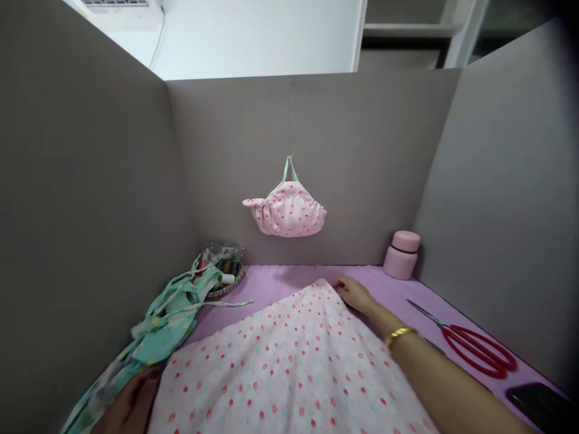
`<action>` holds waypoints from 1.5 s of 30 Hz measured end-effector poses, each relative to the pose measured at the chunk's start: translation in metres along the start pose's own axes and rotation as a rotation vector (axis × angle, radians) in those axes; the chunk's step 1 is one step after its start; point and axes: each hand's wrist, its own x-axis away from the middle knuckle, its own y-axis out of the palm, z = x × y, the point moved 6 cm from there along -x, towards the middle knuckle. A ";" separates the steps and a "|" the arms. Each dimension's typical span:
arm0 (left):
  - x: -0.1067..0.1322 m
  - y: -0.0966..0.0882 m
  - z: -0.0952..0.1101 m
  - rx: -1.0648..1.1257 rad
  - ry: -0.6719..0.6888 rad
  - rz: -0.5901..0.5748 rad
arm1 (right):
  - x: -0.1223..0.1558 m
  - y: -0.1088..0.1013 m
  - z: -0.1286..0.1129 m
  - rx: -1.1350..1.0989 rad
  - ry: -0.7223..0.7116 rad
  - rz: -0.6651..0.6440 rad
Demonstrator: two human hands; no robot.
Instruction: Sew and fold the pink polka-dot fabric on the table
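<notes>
A white cloth with red and teal dots lies spread over the purple table mat. My right hand reaches far across and pinches the cloth's far corner; a gold bangle sits on that wrist. At the near left edge of the cloth, my left hand rests with its fingers curled, mostly cut off by the frame. A small pink dotted fabric pouch hangs by a green loop on the back wall.
A pile of mint green fabric strips lies at the left, beside a small basket of sewing bits. A pink lidded jar stands at the back right. Red-handled scissors and a dark phone lie at the right. Grey partition walls enclose the desk.
</notes>
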 end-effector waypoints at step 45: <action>0.174 0.052 0.170 -0.125 0.749 -0.561 | 0.201 0.004 -0.160 -0.428 -0.268 -0.149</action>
